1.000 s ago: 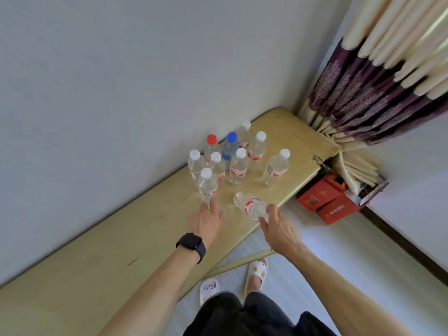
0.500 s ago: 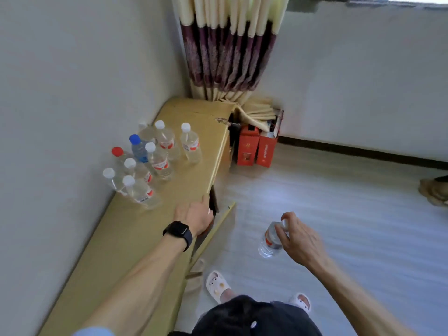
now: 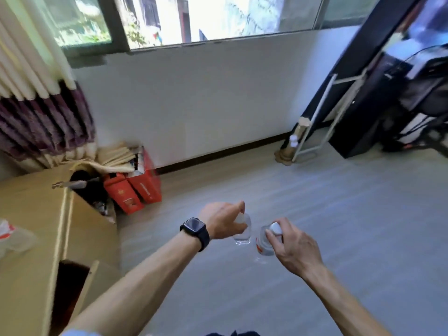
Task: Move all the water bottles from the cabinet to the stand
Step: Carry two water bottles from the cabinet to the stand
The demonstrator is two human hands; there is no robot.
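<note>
My left hand (image 3: 224,220), with a black watch on the wrist, grips a clear water bottle (image 3: 243,235) by its top; the bottle hangs over the grey floor. Just to its right, my right hand (image 3: 294,248) holds a second clear bottle with a white cap and a red label (image 3: 264,243), also by the neck. The yellow wooden cabinet (image 3: 31,207) lies at the left edge, and one blurred bottle (image 3: 12,236) shows on its top. The other bottles are out of view.
Red boxes (image 3: 135,190) stand on the floor beside the cabinet, under a purple and cream curtain (image 3: 41,117). A cabinet door (image 3: 84,287) stands ajar at the lower left. A black stand with a white frame (image 3: 363,98) rises at the far right. Grey floor spreads ahead.
The view has swung right, away from the cabinet and toward the room. My left hand left the cabinet edge and now holds a bottle. My right hand still carries its bottle.
</note>
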